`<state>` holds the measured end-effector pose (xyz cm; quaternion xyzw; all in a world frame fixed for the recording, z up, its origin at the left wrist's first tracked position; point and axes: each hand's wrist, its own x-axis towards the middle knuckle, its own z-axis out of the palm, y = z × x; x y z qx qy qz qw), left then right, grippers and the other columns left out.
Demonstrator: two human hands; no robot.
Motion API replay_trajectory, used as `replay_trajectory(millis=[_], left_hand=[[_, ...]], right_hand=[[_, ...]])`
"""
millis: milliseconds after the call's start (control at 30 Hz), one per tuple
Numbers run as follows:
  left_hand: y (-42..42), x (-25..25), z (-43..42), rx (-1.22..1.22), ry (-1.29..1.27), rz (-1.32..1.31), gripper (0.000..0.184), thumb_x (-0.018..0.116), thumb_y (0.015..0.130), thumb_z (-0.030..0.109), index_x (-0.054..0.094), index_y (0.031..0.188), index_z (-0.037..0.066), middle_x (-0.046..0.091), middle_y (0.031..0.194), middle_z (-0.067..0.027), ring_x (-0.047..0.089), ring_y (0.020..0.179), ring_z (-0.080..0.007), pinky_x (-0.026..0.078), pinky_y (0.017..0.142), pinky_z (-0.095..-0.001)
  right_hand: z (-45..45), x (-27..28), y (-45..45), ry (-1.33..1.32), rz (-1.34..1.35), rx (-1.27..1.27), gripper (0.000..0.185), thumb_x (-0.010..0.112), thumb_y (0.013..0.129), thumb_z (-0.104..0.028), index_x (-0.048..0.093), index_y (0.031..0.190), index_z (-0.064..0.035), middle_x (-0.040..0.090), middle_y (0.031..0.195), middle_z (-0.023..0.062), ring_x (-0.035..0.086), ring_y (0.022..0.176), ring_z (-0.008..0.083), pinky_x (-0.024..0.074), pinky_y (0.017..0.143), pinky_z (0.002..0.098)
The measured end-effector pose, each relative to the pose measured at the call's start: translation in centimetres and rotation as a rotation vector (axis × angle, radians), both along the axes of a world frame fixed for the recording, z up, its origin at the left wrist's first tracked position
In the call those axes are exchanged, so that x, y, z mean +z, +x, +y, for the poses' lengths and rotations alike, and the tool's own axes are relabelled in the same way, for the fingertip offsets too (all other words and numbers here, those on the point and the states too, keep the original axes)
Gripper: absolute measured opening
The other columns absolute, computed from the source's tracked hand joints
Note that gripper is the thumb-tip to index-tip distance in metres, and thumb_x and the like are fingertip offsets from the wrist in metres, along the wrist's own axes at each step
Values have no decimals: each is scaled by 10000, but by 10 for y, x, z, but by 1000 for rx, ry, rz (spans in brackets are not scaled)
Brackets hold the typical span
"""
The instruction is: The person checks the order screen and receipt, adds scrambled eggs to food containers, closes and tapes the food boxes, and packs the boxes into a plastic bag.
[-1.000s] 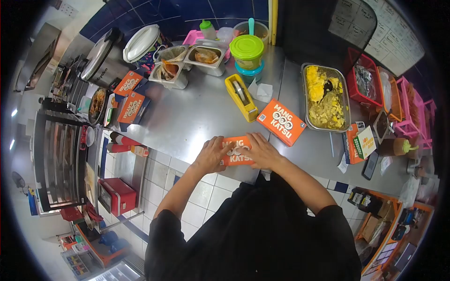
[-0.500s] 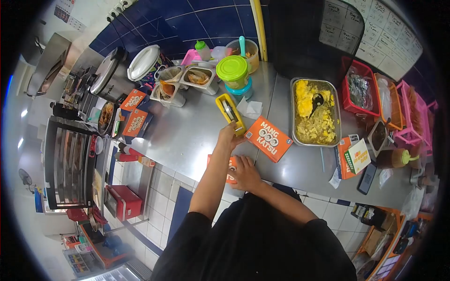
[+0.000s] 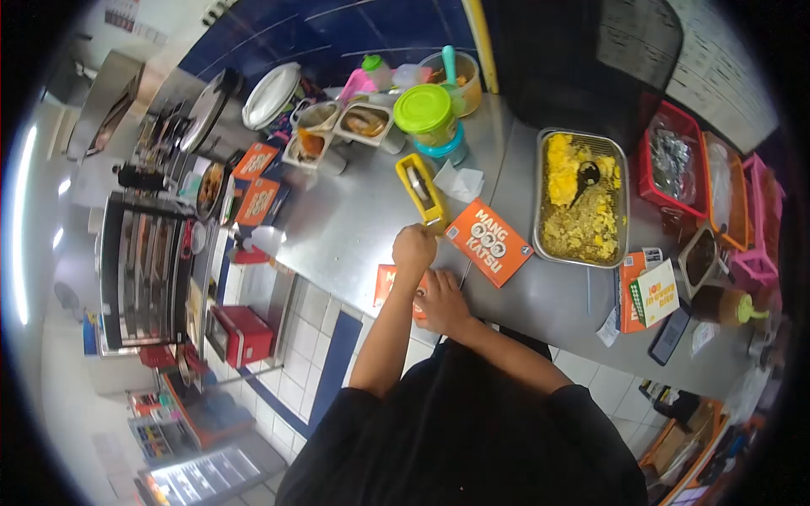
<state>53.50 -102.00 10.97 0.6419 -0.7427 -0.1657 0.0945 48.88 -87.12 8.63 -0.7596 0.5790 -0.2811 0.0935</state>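
Note:
My left hand (image 3: 414, 250) is closed, its fingertips at the front end of a yellow tape dispenser (image 3: 421, 192) with a roll in it. Whatever those fingers pinch is too small to make out. Below it, my right hand (image 3: 443, 304) lies with fingers apart on an orange food box (image 3: 386, 282) at the table's near edge. My left forearm and both hands cover much of that box. Another orange box, printed "Mang Katsu" (image 3: 489, 243), lies just right of the dispenser. Crumpled white paper (image 3: 460, 180) sits behind it.
A metal tray of yellow food (image 3: 582, 198) with a black spoon stands to the right, beside a red basket (image 3: 672, 160). A green-lidded tub (image 3: 423, 115) and metal food containers (image 3: 368, 126) line the back. A phone (image 3: 670, 336) lies at the right edge.
The view has turned and shifted slightly. My left hand has drawn back a little from the dispenser toward the near box, fingers more tightly closed. My right hand stays on the box.

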Motion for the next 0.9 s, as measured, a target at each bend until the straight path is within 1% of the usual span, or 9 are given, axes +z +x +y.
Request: replay_trajectory(millis=[67, 167, 267, 300, 400, 500, 700, 733, 900], left_hand=[[19, -7, 1, -11, 16, -134, 287, 577, 844, 249, 744, 903, 23, 708, 919, -245, 689, 869, -428, 543, 804, -494], [55, -14, 14, 97, 141, -8, 302, 585, 847, 265, 745, 922, 21, 704, 935, -250, 678, 908, -436, 539, 819, -495], [86, 15, 51, 161, 29, 491, 279, 605, 901, 230, 726, 934, -19, 721, 830, -146, 676, 735, -248, 518, 692, -354], [99, 14, 64, 225, 151, 757, 241, 591, 925, 186, 696, 890, -28, 634, 720, -49, 561, 656, -124, 439, 600, -267], [117, 48, 119, 402, 414, 1043, 221, 581, 955, 186, 636, 818, 22, 508, 652, 19, 442, 573, -61, 314, 511, -231], [145, -8, 152, 511, 618, 817, 338, 621, 992, 309, 639, 790, 39, 504, 625, 29, 427, 551, -51, 307, 485, -236], [165, -49, 159, 241, 385, 751, 375, 634, 991, 340, 666, 816, 10, 602, 668, 5, 497, 578, -65, 386, 516, -268], [167, -53, 159, 184, 294, 712, 348, 652, 974, 333, 678, 848, 10, 666, 700, -52, 584, 573, -132, 448, 554, -300], [181, -60, 141, -132, -93, 222, 246, 708, 905, 304, 674, 826, 74, 670, 733, -100, 653, 633, -301, 504, 575, -385]], right_hand=[[-1, 0, 2, -4, -33, 8, 685, 804, 647, -379, 601, 1275, -194, 461, 1278, 258, 460, 1176, 418, 353, 1051, 533], [-3, 2, 4, 36, -28, 10, 697, 827, 629, -371, 621, 1273, -203, 454, 1289, 253, 436, 1223, 420, 341, 1066, 532], [-2, -1, 4, 71, -30, 8, 703, 836, 623, -381, 625, 1268, -200, 439, 1327, 265, 420, 1252, 425, 329, 1080, 544], [-2, 1, 4, 69, -31, 4, 703, 844, 621, -374, 627, 1266, -197, 438, 1328, 259, 424, 1244, 421, 333, 1076, 542], [-3, 2, 6, 74, -42, 13, 692, 850, 623, -364, 630, 1255, -190, 422, 1351, 265, 420, 1251, 422, 336, 1077, 545], [-3, -1, 9, 26, -45, 4, 680, 842, 634, -378, 625, 1247, -183, 427, 1356, 275, 426, 1257, 431, 346, 1075, 551], [-7, 1, 15, -13, -34, -6, 672, 834, 642, -389, 619, 1242, -178, 450, 1330, 268, 457, 1214, 429, 362, 1055, 557], [-8, 1, 15, 1, -34, 3, 669, 832, 645, -384, 617, 1245, -180, 447, 1339, 268, 452, 1224, 432, 358, 1058, 559], [-8, 2, 16, 41, -34, 10, 674, 833, 647, -376, 611, 1257, -194, 440, 1359, 257, 445, 1244, 426, 355, 1063, 550]])
